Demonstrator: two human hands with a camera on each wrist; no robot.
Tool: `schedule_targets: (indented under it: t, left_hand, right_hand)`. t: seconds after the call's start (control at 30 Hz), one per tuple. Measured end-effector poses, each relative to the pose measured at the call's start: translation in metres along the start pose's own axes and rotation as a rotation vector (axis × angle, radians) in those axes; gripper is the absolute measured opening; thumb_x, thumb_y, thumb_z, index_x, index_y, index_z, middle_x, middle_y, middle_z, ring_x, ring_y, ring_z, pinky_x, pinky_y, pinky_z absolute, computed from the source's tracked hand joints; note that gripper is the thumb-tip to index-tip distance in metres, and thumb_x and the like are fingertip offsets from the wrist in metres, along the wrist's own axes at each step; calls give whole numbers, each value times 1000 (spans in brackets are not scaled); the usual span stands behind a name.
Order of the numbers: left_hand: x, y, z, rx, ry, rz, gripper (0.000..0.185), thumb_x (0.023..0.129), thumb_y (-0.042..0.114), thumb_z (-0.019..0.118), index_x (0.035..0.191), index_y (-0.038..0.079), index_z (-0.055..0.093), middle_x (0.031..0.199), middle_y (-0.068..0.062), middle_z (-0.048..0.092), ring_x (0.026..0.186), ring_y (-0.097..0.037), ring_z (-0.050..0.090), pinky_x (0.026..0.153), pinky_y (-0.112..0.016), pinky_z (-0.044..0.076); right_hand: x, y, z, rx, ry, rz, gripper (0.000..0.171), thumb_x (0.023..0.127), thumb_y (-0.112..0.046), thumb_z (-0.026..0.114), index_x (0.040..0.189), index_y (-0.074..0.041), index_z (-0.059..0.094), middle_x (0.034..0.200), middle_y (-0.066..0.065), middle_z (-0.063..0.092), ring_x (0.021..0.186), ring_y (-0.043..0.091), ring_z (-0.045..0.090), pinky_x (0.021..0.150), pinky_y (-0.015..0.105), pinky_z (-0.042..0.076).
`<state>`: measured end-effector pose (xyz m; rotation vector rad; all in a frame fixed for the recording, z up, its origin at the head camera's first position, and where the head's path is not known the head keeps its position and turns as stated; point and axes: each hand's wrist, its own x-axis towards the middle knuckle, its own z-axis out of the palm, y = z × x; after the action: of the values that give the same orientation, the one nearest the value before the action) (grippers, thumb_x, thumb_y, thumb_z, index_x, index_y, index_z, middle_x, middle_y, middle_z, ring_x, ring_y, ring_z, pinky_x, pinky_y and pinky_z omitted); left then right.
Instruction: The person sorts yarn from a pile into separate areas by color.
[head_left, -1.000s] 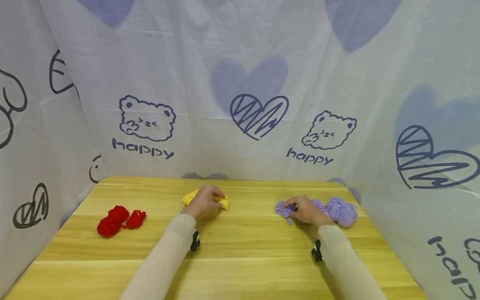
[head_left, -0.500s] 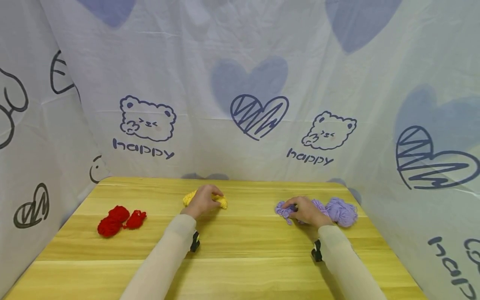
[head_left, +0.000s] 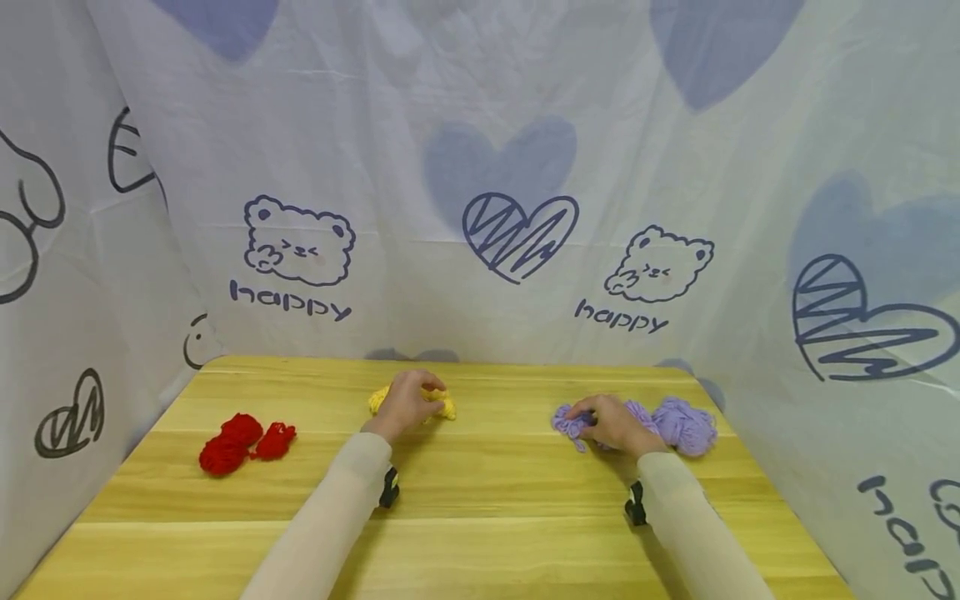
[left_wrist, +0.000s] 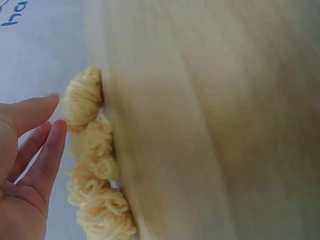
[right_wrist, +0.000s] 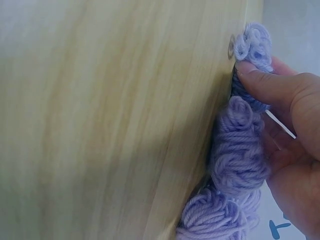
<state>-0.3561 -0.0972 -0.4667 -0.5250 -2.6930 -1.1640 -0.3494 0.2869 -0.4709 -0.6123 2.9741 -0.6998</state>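
Note:
My left hand [head_left: 407, 406] is at the yellow yarn [head_left: 447, 407] near the table's back edge. In the left wrist view its thumb and fingers are extended and apart, close beside the yellow skein [left_wrist: 92, 145], which lies as a lumpy row along the wood. On the right, my right hand [head_left: 615, 425] pinches the left end of the lilac yarn [head_left: 567, 421] between thumb and fingers. The right wrist view shows the thumb [right_wrist: 260, 82] pressed on a loopy bunch, with thicker lilac bundles [right_wrist: 237, 155] under the palm. Part of both yarns is hidden behind the hands.
Red yarn [head_left: 227, 446] lies in lumps at the left of the wooden table [head_left: 480, 533]. A larger lilac ball [head_left: 684, 425] sits right of my right hand. A white cloth [head_left: 405, 275] with hearts and bears hangs behind and at both sides.
Both hands stay almost in place at the yellow and lilac yarn. The head view has shifted very slightly; the yarn has barely moved.

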Motion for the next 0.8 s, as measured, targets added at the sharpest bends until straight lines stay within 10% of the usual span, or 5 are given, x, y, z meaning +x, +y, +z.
schedule_targets:
  t: [0.8]
  left_hand:
    - [-17, -5, -41, -59, 94, 131, 21, 86, -5, 75, 107, -2, 77, 109, -18, 76, 102, -34, 71, 83, -41, 64]
  right_hand:
    - [-1, -12, -9, -46, -51, -46, 31, 80, 0, 84, 110, -7, 80, 123, 16, 74, 114, 32, 68, 100, 50, 56]
